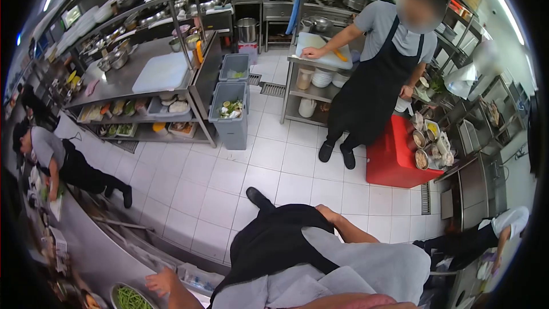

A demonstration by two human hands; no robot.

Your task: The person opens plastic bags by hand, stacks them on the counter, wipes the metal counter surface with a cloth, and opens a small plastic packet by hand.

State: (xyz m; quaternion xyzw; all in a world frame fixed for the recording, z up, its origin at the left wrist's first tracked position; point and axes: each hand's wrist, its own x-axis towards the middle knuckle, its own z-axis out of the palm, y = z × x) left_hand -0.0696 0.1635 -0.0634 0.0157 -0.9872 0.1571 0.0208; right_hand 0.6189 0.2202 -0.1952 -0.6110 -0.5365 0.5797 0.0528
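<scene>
I'd steady my spread, empty left hand (162, 281) at the counter (117, 256) edge beside the green beans (129, 298); right hand's (328, 214) grip unreadable.

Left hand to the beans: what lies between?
In the head view, only the bowl's rim and a narrow strip of bare counter lie between the left hand and the beans.

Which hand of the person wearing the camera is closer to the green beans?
Left. The left hand is close beside the green beans; the right hand is farther away, by the apron.
</scene>
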